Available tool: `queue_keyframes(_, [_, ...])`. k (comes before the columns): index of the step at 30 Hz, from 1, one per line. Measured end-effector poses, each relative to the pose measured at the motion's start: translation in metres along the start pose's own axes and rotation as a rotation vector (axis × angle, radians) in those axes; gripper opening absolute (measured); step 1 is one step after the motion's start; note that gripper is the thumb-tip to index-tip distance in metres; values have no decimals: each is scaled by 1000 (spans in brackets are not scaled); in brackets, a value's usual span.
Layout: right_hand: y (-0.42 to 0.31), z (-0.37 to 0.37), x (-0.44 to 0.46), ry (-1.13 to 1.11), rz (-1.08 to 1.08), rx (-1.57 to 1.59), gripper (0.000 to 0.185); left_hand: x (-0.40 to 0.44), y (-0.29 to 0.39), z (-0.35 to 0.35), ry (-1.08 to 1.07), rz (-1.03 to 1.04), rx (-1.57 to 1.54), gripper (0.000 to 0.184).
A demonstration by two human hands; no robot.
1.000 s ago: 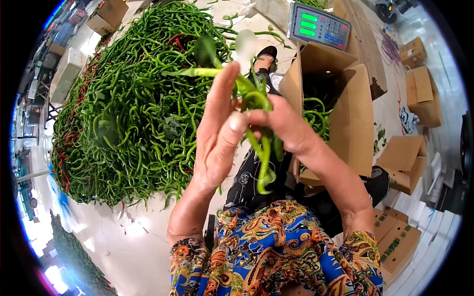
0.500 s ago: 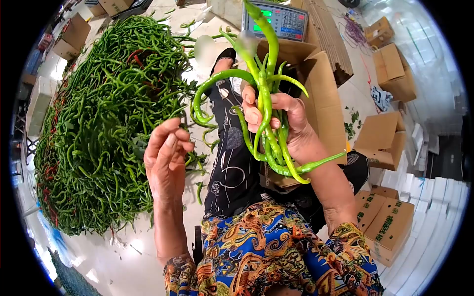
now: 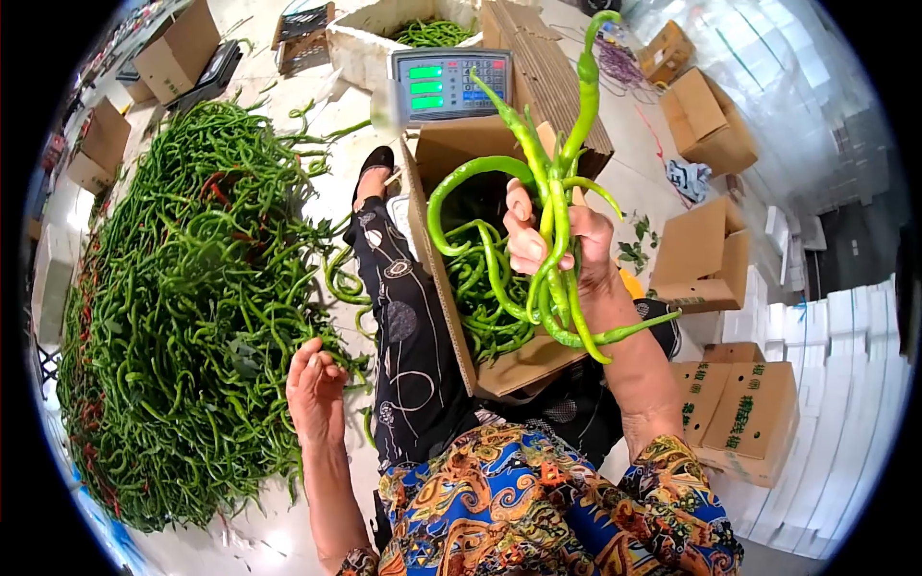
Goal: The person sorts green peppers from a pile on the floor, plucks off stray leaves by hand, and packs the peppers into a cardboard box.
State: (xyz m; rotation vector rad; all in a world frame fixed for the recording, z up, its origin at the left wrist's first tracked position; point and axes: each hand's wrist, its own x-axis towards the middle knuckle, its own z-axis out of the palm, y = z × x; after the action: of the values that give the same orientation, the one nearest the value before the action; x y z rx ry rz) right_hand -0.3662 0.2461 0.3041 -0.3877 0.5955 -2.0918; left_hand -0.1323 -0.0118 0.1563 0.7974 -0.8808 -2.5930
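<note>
My right hand [image 3: 567,235] is closed round a bunch of long green chili peppers [image 3: 552,206], held above a cardboard box [image 3: 442,298]. Some peppers point up past the fingers; others curl out to the left or hang below the wrist. Inside the box lie more green chili peppers [image 3: 485,331], partly hidden by the bunch. My left hand [image 3: 317,394] is at the right edge of a big heap of green chili peppers [image 3: 202,317] on the floor. Its fingers are curled in toward the thumb, with nothing visible in them.
Behind the box stands a digital scale display [image 3: 451,84] with green lit readouts. A white foam box [image 3: 360,43] with green peppers is at the back. Several cardboard boxes [image 3: 706,254] stand on the right, near stacked white foam boxes [image 3: 836,384]. Red peppers edge the heap.
The view has shifted, bringing the box of peppers and the foam box into sight. My right hand still grips its bunch. My left hand is lower, beside the heap.
</note>
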Motion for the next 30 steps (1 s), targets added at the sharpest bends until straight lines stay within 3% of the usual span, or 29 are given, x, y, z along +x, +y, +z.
queue_keyframes(5, [-17, -9, -25, 49, 47, 22, 36, 2, -13, -32, 60, -51, 44, 27])
queue_keyframes(6, [-21, -16, -28, 14, 67, -130, 36, 2, -18, -49, 107, -55, 88, 26])
queue_keyframes(7, [-36, -20, -46, 368, 28, -637, 35, 0, -24, -66, 148, -64, 127, 26])
queue_keyframes(8, [-36, -14, -45, 494, 103, -903, 38, -5, -28, -81, 207, -71, 197, 25])
queue_keyframes(11, [-25, -17, -49, 514, 495, -1588, 52, -9, -41, -120, 402, -116, 448, 23])
queue_keyframes(13, [-4, -38, -68, 411, 428, -2160, 53, -7, -51, -139, 390, -88, 573, 23])
queue_keyframes(14, [2, -35, -72, 271, 166, -2313, 50, -4, -54, -142, 376, -62, 598, 22])
queue_keyframes(15, [7, -28, -67, 351, 233, -2151, 47, -1, -60, -154, 346, -27, 733, 23])
queue_keyframes(17, [13, -3, -52, 499, 367, -1816, 43, -2, -55, -141, 383, 404, 1264, 25])
queue_keyframes(18, [17, 0, -51, 482, 277, -1752, 37, -4, -43, -130, 392, 424, 1407, 28])
queue_keyframes(21, [25, 8, -47, 506, 261, -1634, 35, -1, -26, -132, 451, 447, 1387, 30])
queue_keyframes(22, [30, 14, -45, 531, 247, -1568, 31, 4, -22, -142, 470, 588, 1425, 30])
queue_keyframes(24, [39, 14, -44, 521, 247, -1429, 29, 14, 1, -140, 590, 606, 1419, 36])
queue_keyframes(28, [57, 20, -33, 442, 302, -1331, 26, 66, 41, -149, 867, 621, 1474, 63])
queue_keyframes(29, [61, 19, -31, 414, 321, -1319, 25, 79, 51, -144, 918, 472, 1429, 70])
queue_keyframes(30, [65, 18, -30, 374, 334, -1345, 25, 99, 51, -161, 962, 511, 1528, 70])
